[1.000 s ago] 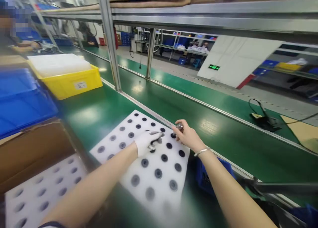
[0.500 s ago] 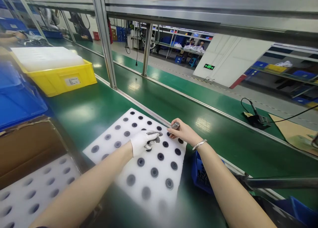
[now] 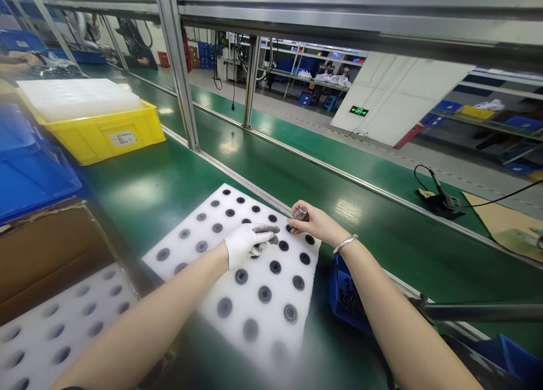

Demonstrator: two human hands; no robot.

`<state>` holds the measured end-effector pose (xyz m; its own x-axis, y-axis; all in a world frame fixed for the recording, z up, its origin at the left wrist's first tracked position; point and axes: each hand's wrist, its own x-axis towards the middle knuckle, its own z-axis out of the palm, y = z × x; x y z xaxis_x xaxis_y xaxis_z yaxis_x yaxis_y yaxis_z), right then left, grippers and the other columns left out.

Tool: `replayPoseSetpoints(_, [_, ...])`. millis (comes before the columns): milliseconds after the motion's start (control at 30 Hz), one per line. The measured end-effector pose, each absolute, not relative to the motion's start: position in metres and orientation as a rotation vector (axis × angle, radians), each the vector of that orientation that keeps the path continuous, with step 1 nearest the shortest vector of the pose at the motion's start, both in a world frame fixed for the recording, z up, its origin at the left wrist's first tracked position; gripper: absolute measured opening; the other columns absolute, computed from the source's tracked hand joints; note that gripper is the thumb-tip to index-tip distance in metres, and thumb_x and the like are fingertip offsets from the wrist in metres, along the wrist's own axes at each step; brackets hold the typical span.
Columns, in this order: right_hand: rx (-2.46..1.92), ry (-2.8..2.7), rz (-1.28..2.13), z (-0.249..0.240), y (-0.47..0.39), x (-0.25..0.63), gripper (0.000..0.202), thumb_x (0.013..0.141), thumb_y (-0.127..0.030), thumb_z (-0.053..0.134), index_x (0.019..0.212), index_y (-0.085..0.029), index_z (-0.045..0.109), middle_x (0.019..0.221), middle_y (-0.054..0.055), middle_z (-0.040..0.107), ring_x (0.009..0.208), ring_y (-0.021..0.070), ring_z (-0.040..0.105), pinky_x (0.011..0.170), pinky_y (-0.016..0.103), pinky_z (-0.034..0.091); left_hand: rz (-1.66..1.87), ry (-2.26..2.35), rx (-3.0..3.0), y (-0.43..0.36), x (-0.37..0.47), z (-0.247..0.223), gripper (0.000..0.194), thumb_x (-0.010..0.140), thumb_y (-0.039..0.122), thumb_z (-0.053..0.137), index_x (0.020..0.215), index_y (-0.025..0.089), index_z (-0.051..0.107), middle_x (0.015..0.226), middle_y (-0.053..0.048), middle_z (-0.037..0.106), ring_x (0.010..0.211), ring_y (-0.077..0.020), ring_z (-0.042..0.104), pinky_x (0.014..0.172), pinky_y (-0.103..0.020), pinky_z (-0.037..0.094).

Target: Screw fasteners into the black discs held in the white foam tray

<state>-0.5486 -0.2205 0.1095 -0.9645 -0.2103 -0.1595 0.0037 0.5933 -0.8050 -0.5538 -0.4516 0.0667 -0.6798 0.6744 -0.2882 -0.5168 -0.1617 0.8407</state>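
A white foam sheet (image 3: 257, 285) with rows of round dark parts (image 3: 264, 294) set into it lies on the green tabletop. Over the middle of the sheet is my left hand (image 3: 250, 243), in a white glove with grey-stained fingertips. Its index finger points right while the other fingers curl in; whatever they hold is hidden. My bare right hand (image 3: 311, 223) grips a short metal cylinder (image 3: 300, 213) at the sheet's far right edge, above one of the dark parts. The cylinder's lower end is covered by my fingers.
A blue bin (image 3: 345, 299) of small dark pieces stands by my right forearm. On the left are a yellow crate (image 3: 110, 132) with white foam, blue bins (image 3: 34, 158) and a cardboard box (image 3: 51, 248) holding holed foam. A metal rail (image 3: 263, 192) runs behind the sheet.
My left hand has shifted very slightly right, its fingers a little closer to my right hand. My right hand stays at the same spot with the metal cylinder.
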Motion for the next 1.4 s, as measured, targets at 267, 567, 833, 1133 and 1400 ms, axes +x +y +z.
replayPoseSetpoints(267, [-0.148,2.559,-1.316,0.1,-0.219,-0.558,0.02,0.08,-0.029,0.06,0.084,-0.023,0.042,0.065,-0.004,0.065,0.062,0.0187,0.067,0.059,0.03,0.055,1.91,1.322,0.203,-0.452,-0.553,0.07,0.042,0.071,0.031,0.074,0.106,0.012,0.065,0.083,-0.007,0.059,0.047,-0.0014,0.031,0.042,-0.018,0.017])
replayPoseSetpoints(567, [-0.222,2.537,-1.282,0.109,-0.218,-0.562,0.019,0.077,-0.023,0.061,0.08,-0.022,0.043,0.068,-0.004,0.063,0.066,0.0192,0.068,0.06,0.027,0.054,1.88,1.371,0.279,-0.452,-0.552,0.066,0.039,0.073,0.035,0.072,0.105,0.013,0.065,0.085,-0.007,0.059,0.05,-0.0021,0.033,0.044,-0.018,0.019])
replayPoseSetpoints(833, [-0.239,2.522,-1.298,0.115,-0.218,-0.564,0.017,0.074,-0.019,0.061,0.079,-0.022,0.045,0.068,-0.003,0.063,0.065,0.0204,0.068,0.058,0.027,0.054,1.831,1.469,0.311,-0.449,-0.55,0.064,0.041,0.077,0.037,0.068,0.112,0.017,0.064,0.09,-0.007,0.062,0.051,-0.0023,0.034,0.047,-0.019,0.023])
replayPoseSetpoints(1133, [-0.186,2.577,-1.428,0.141,-0.218,-0.548,0.016,0.076,-0.02,0.061,0.079,-0.021,0.045,0.063,0.0,0.065,0.062,0.021,0.068,0.055,0.027,0.054,1.698,1.694,0.374,-0.443,-0.546,0.065,0.039,0.077,0.041,0.066,0.102,0.012,0.063,0.08,-0.008,0.065,0.052,-0.0054,0.042,0.048,-0.02,0.029])
replayPoseSetpoints(1400, [-0.138,2.297,-1.916,0.137,-0.228,-0.524,0.028,0.075,-0.03,0.071,0.082,-0.02,0.046,0.069,0.002,0.067,0.065,0.0223,0.068,0.062,0.034,0.057,1.725,1.654,0.367,-0.444,-0.543,0.071,0.041,0.077,0.037,0.067,0.112,0.015,0.062,0.09,-0.008,0.064,0.053,-0.0035,0.039,0.049,-0.019,0.031])
